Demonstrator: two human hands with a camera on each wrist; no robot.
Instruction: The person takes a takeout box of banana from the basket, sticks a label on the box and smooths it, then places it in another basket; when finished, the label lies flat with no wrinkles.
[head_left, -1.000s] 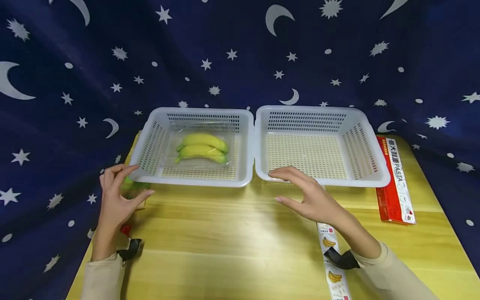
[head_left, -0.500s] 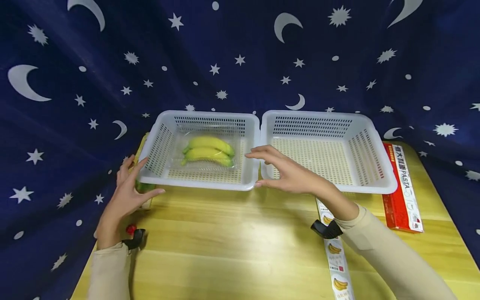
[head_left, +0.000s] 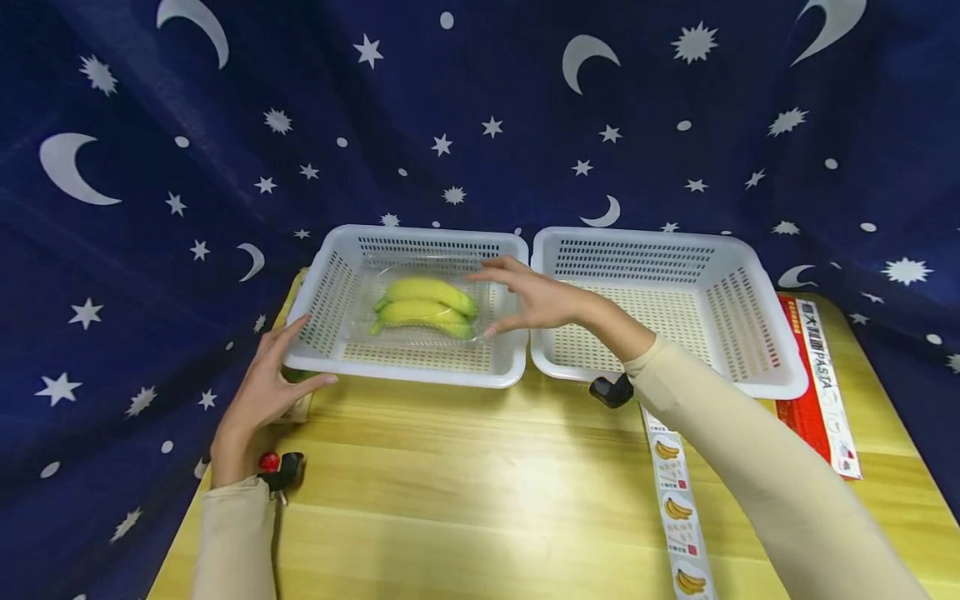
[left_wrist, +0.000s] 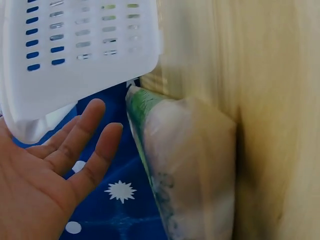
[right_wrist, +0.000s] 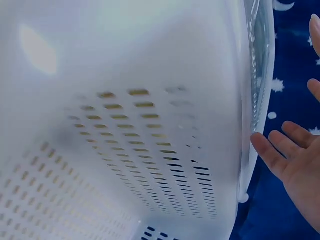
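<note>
A clear plastic box point(head_left: 362, 312) with yellow-green bananas point(head_left: 423, 312) lies in the left white basket point(head_left: 405, 372). Above the box's right end hovers my right hand point(head_left: 532, 296), fingers spread from the thumb; whether the fingertips touch the box cannot be told. The right wrist view has this hand point(right_wrist: 302, 165) with loose fingers beside a basket rim. At the left basket's front left corner is my left hand point(head_left: 262, 387), index finger by the rim and thumb apart. Its palm and loose fingers point(left_wrist: 82, 137) appear in the left wrist view.
To the right stands a second white basket point(head_left: 772, 321), with a red and white pasta pack point(head_left: 825, 392) beside it. A strip of banana stickers point(head_left: 678, 517) lies on the wooden table point(head_left: 450, 483). A plastic-wrapped item point(left_wrist: 190, 160) lies near the left hand. Behind hangs a starry cloth point(head_left: 360, 100).
My right hand has moved left and farther away, from the right basket's front edge to above the box's right end. My left hand stays at the left basket's corner. The head view has shifted slightly.
</note>
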